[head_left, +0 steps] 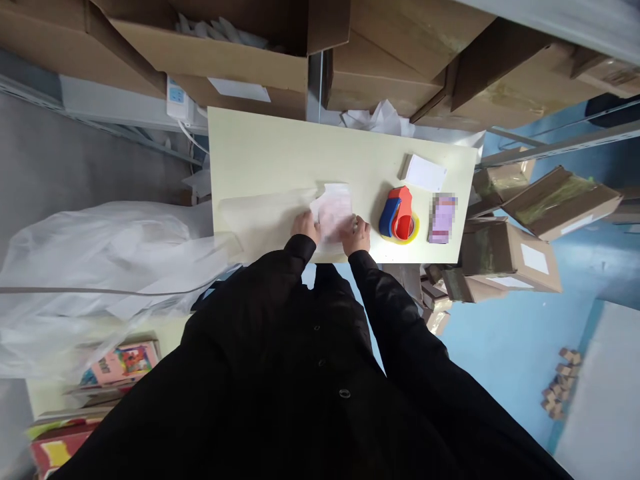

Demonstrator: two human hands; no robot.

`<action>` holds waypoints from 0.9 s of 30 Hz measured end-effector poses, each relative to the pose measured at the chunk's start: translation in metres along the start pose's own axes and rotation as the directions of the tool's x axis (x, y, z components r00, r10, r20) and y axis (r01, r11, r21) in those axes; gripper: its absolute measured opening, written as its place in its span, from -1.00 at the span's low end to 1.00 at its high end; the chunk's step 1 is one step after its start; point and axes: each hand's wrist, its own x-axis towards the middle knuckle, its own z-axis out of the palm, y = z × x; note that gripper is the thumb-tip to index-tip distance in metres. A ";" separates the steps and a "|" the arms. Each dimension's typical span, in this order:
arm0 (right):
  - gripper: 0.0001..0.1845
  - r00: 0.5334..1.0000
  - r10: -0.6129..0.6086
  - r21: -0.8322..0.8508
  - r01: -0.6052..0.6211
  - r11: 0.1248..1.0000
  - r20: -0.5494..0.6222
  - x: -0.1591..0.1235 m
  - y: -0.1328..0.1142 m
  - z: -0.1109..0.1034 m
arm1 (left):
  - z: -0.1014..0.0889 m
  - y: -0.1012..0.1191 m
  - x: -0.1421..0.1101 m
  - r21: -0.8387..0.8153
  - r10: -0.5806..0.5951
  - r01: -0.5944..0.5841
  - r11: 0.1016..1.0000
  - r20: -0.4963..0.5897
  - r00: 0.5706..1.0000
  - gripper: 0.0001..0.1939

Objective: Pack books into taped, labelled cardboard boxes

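A flat, pale pink rectangular item (pixel 336 212) lies on the cream table near its front edge, under or within a thin translucent wrapping sheet. The rest of that wrapping sheet (pixel 265 220) stretches leftward over the tabletop. My left hand (pixel 306 227) is closed at the left side of the pink item, fingers curled on the sheet. At the item's lower right edge, my right hand (pixel 357 235) has its fingers bent and pressed against it. A red and blue tape dispenser (pixel 399 215) with yellowish tape stands just right of my right hand.
On the table's right side lie a stack of white cards (pixel 425 173) and a blurred purple item (pixel 443 219). Open cardboard boxes (pixel 240 60) line the shelf behind. White plastic wrapping (pixel 100 267) hangs at left. More cartons (pixel 510 253) are piled at right.
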 end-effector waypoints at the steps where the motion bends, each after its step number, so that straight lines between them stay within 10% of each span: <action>1: -0.35 1.000 0.004 -0.014 -0.004 1.000 -0.003 -0.001 -0.002 0.002 | -0.001 0.003 -0.003 0.073 0.035 -0.030 0.997 -0.071 0.997 -0.43; 3: -0.37 1.000 0.015 -0.026 -0.015 1.000 -0.011 -0.003 -0.005 0.004 | 0.000 0.006 -0.011 0.186 0.135 -0.113 0.976 -0.110 0.985 -0.33; 7: -0.40 0.999 0.033 0.000 -0.033 0.999 -0.029 -0.006 -0.009 0.006 | 0.013 0.003 -0.025 0.121 0.242 -0.260 0.958 0.145 0.959 -0.31; 14: -0.61 0.994 0.086 0.194 -0.099 0.976 0.074 -0.001 0.000 -0.015 | 0.038 0.012 -0.025 -0.246 -0.068 0.097 0.964 0.124 0.990 -0.24; 20: -0.64 0.997 -0.047 0.315 0.026 0.949 0.060 -0.013 0.000 -0.048 | 0.042 0.048 -0.009 -0.443 0.092 0.060 0.895 0.314 0.945 -0.55; 27: -0.52 0.969 -0.223 0.249 0.191 0.950 0.109 -0.016 -0.031 -0.010 | 0.007 0.025 -0.007 -0.494 0.124 0.001 0.870 0.220 0.968 -0.56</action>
